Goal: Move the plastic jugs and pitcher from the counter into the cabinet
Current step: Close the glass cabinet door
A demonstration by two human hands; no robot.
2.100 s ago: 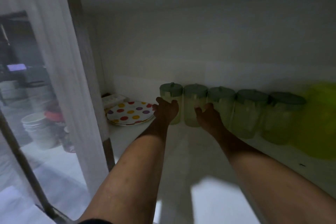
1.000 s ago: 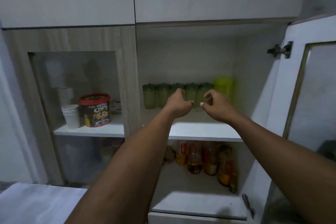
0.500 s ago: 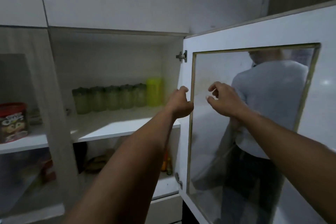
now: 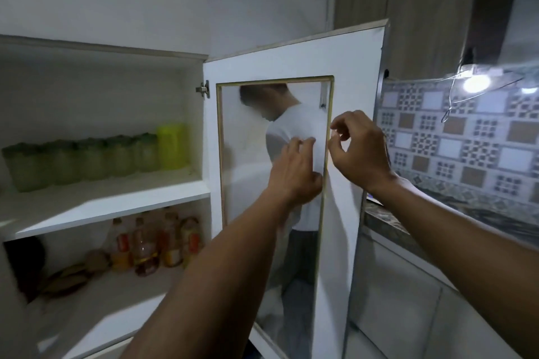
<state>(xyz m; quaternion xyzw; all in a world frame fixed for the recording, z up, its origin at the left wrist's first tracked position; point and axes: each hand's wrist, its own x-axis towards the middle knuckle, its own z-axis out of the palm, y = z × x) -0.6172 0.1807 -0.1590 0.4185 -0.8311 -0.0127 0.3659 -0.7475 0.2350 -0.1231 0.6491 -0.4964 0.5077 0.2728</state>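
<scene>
I see both arms stretched forward at the open cabinet door point(image 4: 347, 67), left hand point(image 4: 294, 175) loosely curled and empty against its glass pane point(image 4: 248, 172), right hand point(image 4: 360, 148) empty with fingers bent near the frame, while the green jugs point(image 4: 84, 159) and yellow pitcher point(image 4: 172, 146) stand in a row on the far-left shelf point(image 4: 96, 201).

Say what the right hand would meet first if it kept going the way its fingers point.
Probably the open cabinet door: the right hand curls toward its frame beside the glass; contact unclear.
</scene>
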